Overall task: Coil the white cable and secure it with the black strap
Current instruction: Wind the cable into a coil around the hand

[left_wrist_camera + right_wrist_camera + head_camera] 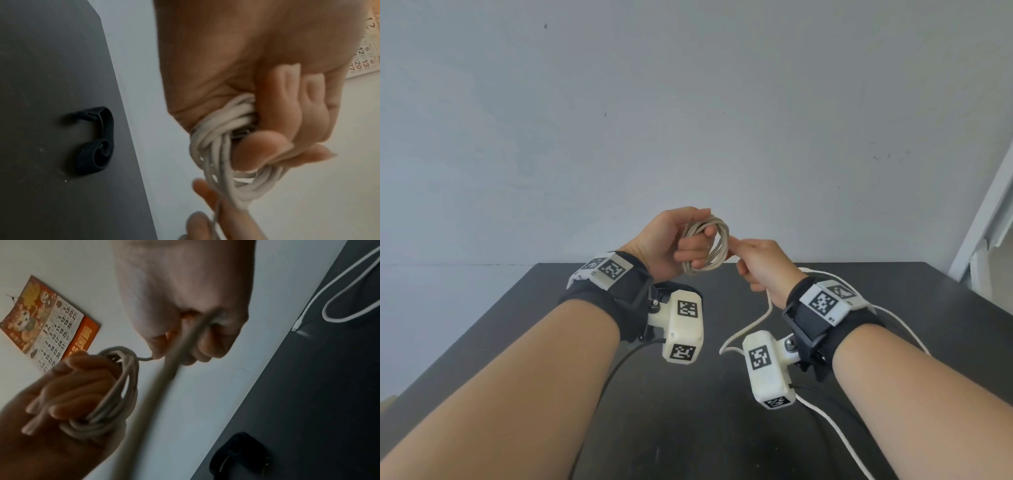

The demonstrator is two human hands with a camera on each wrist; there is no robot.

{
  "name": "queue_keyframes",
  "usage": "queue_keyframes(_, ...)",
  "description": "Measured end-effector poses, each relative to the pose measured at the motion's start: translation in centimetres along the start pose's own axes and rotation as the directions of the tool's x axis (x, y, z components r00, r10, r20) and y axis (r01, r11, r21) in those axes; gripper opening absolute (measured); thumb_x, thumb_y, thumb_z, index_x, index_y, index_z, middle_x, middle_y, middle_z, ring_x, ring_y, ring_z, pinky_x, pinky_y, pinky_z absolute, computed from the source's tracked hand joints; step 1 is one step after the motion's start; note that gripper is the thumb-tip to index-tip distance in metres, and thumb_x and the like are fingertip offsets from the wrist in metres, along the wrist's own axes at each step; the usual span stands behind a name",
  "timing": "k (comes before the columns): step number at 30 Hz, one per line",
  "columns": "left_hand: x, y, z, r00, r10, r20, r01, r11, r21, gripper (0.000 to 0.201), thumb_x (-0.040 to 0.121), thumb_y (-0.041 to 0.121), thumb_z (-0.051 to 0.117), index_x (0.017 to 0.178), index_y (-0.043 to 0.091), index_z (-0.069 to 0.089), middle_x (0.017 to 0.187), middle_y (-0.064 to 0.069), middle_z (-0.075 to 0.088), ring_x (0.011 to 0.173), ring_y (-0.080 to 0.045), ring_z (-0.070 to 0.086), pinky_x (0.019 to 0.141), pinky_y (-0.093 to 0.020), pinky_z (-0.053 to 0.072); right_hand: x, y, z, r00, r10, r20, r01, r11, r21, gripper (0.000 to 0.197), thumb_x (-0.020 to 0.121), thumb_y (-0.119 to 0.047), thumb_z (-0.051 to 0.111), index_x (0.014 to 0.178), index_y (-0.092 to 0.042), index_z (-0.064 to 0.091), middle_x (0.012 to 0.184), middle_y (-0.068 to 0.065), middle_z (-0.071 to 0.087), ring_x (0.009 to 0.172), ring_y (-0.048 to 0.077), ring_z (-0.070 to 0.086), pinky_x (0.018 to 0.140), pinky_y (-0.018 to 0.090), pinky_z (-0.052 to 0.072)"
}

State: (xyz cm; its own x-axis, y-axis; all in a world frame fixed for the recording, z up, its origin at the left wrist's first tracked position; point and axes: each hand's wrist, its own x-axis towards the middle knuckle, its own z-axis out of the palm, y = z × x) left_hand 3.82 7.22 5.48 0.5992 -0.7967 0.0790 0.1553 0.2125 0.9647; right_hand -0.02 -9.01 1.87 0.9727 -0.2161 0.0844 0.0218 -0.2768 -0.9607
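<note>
While the left hand (671, 245) is raised above the tabletop (709, 428), its grip curled round the coil (710, 245), the right hand (763, 265) beside it pinches the trailing cable (748, 329); the strap (96, 142) lies on the tabletop.

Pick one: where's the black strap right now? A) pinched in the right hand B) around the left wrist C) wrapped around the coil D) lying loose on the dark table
D: the left wrist view shows the black strap lying curled on the dark table, untouched, while the left hand grips the coiled white cable and the right hand feeds in the loose length.
</note>
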Motion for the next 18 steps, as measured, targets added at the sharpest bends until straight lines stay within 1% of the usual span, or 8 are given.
queue_keyframes(2,0.2,0.0,0.5,1.0,0.025,-0.007,-0.026,0.999,-0.035,0.035,0.095,0.026,0.034,0.072,0.006,0.052,0.039,0.004,0.038,0.03,-0.008,0.028,0.044,-0.023,0.034,-0.2,0.0,0.1,0.999,0.026,0.024,-0.026,1.0,-0.005,0.037,0.09,-0.045,0.055,0.066,-0.018,0.061,0.056,0.001,0.04,0.039,0.01,0.025,0.039,0.019,0.02)
queue_keyframes(4,0.6,-0.2,1.0,0.997,0.058,-0.046,-0.06,0.997,-0.038,0.033,0.095,0.025,0.033,0.079,0.004,0.053,0.048,0.0,0.052,0.036,-0.011,0.033,0.05,-0.026,0.035,-0.2,-0.2,0.1,0.997,0.043,0.068,-0.042,0.999,-0.019,0.034,0.09,-0.039,0.055,0.065,-0.017,0.059,0.058,0.003,0.04,0.042,0.011,0.023,0.041,0.02,0.018)
queue_keyframes(7,1.2,-0.1,1.9,0.995,0.057,-0.081,-0.066,0.991,-0.113,0.023,0.093,0.021,0.038,0.093,0.004,0.054,0.077,-0.006,0.069,0.051,-0.015,0.052,0.051,-0.029,0.038,-0.4,-0.4,0.6,0.984,0.066,0.166,-0.05,0.994,-0.1,0.027,0.093,-0.032,0.049,0.083,-0.015,0.067,0.059,0.002,0.039,0.043,0.011,0.023,0.04,0.02,0.019)
queue_keyframes(10,1.6,0.3,3.1,0.987,0.043,-0.152,-0.063,0.989,-0.131,0.016,0.094,0.012,0.039,0.107,0.004,0.046,0.096,-0.012,0.07,0.065,-0.018,0.054,0.062,-0.032,0.044,-0.6,-0.3,1.2,0.976,0.028,0.217,0.029,0.966,-0.257,0.029,0.098,-0.032,0.037,0.09,-0.024,0.064,0.061,0.001,0.043,0.046,0.011,0.032,0.04,0.02,0.029)
queue_keyframes(13,2.0,0.2,3.5,0.947,0.148,-0.284,-0.159,0.987,-0.016,0.02,0.095,0.0,0.037,0.114,0.001,0.042,0.103,-0.013,0.066,0.077,-0.02,0.059,0.079,-0.031,0.051,-1.2,-0.1,1.5,0.962,-0.04,0.272,0.148,0.909,-0.39,0.031,0.1,-0.028,0.033,0.106,-0.021,0.063,0.062,-0.001,0.044,0.052,0.011,0.038,0.045,0.021,0.033)
queue_keyframes(15,2.3,0.1,3.2,0.898,0.225,-0.378,-0.198,0.974,0.11,0.026,0.095,-0.005,0.036,0.12,-0.002,0.04,0.105,-0.014,0.064,0.086,-0.021,0.063,0.09,-0.032,0.048,-1.6,-0.1,1.5,0.95,-0.079,0.302,0.209,0.879,-0.428,0.031,0.099,-0.025,0.036,0.107,-0.017,0.064,0.062,-0.003,0.045,0.054,0.01,0.041,0.047,0.021,0.034)
queue_keyframes(16,2.4,-0.1,2.9,0.875,0.254,-0.411,-0.193,0.964,0.184,0.027,0.095,-0.007,0.036,0.121,-0.003,0.039,0.107,-0.016,0.063,0.086,-0.021,0.063,0.089,-0.031,0.048,-1.7,-0.1,1.5,0.946,-0.11,0.305,0.242,0.866,-0.438,0.03,0.098,-0.025,0.039,0.105,-0.014,0.066,0.063,-0.005,0.047,0.055,0.009,0.042,0.049,0.02,0.034)
queue_keyframes(18,2.5,-0.3,2.4,0.844,0.292,-0.449,-0.132,0.926,0.355,0.028,0.094,-0.009,0.038,0.122,-0.004,0.039,0.112,-0.02,0.062,0.081,-0.018,0.064,0.078,-0.027,0.048,-1.6,-0.1,1.6,0.937,-0.17,0.305,0.3,0.839,-0.455,0.028,0.096,-0.024,0.046,0.099,-0.009,0.069,0.066,-0.006,0.05,0.057,0.007,0.044,0.053,0.02,0.032)
